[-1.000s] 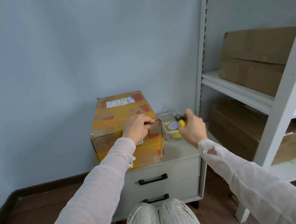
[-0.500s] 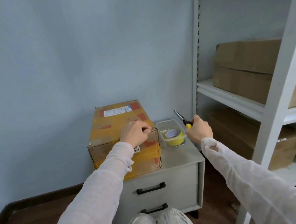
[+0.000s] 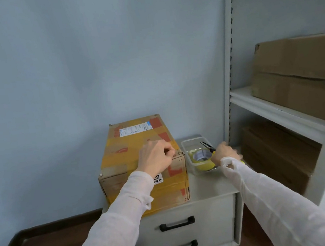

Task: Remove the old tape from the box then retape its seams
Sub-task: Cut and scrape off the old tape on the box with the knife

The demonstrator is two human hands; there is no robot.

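Note:
A cardboard box [image 3: 132, 146] wrapped in old yellow tape, with a white label on top, stands on a grey drawer cabinet [image 3: 210, 186]. My left hand [image 3: 155, 157] rests on the box's near right top edge, fingers pinched at the tape by the corner. My right hand [image 3: 225, 153] holds yellow-handled scissors [image 3: 208, 147], their blades pointing up and left over a clear plastic tub [image 3: 189, 142]. A yellow tape roll [image 3: 201, 158] lies in that tub, right of the box.
A white metal shelf unit [image 3: 276, 107] stands to the right with large cardboard boxes [image 3: 297, 76] on its shelves. The blue wall is close behind the cabinet. Two drawers with black handles [image 3: 177, 223] face me. Dark wooden floor lies below left.
My right hand lifted the scissors out of the tub area and now holds them a little lower and to the right. My left hand stayed pinched at the box's corner.

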